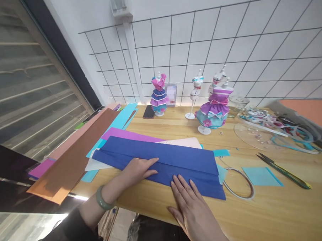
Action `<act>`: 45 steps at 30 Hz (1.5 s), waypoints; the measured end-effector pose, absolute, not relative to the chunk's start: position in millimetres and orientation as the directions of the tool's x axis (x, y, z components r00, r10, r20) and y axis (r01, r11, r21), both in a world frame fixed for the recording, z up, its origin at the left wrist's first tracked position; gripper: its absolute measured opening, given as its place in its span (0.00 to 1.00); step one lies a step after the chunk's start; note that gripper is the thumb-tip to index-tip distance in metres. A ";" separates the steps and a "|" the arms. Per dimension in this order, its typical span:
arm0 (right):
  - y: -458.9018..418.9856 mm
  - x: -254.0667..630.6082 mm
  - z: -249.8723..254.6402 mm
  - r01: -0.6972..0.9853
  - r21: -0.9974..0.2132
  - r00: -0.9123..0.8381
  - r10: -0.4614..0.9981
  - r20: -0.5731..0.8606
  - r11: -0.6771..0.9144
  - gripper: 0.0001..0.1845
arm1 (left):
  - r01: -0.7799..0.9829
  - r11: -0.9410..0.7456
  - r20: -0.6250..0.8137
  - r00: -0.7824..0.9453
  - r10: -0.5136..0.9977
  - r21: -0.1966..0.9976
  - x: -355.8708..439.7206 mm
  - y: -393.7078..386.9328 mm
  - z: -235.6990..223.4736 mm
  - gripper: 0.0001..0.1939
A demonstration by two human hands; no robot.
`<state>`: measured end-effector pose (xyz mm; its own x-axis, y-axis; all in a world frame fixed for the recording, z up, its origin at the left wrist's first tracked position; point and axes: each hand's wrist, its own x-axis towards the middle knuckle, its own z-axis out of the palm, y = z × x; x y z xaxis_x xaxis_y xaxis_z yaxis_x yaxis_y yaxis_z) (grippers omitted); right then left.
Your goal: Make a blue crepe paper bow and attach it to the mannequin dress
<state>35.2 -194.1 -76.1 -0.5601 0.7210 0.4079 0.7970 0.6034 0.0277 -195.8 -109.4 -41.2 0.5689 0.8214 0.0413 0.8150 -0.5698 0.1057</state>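
A long strip of dark blue crepe paper (186, 155) lies across the table's near side, with a crease or fold running along its length. My left hand (138, 170) rests on its lower edge, index finger and thumb stretched out along the fold. To the right, my right hand (186, 201) lies flat, its spread fingertips touching the paper's near edge. Under the blue paper, parts of a purple sheet (135, 135) and a pale sheet (180, 143) show.
Brown paper (79, 152) and light blue paper (123, 116) are stacked at left. Small dress forms in paper dresses (213, 105) stand at the back near a phone (149, 112). A tape roll (252, 191), a light blue square (261, 176) and scissors (286, 172) lie at right.
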 end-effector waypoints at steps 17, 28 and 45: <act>-185.7 42.1 -92.6 0.707 0.186 -0.659 0.540 0.523 0.682 0.28 | 0.947 -0.086 -0.142 0.136 0.980 0.309 -350.5 -104.7 -17.7 0.34; -184.2 43.2 -97.4 0.704 0.170 -0.648 0.524 0.553 0.690 0.27 | 0.793 0.078 -0.096 -0.024 0.995 0.604 -379.2 -113.0 -9.0 0.32; -187.3 43.0 -92.0 0.717 0.177 -0.653 0.560 0.510 0.674 0.29 | 0.901 0.104 0.068 -0.145 0.987 0.421 -378.6 -122.4 -35.5 0.31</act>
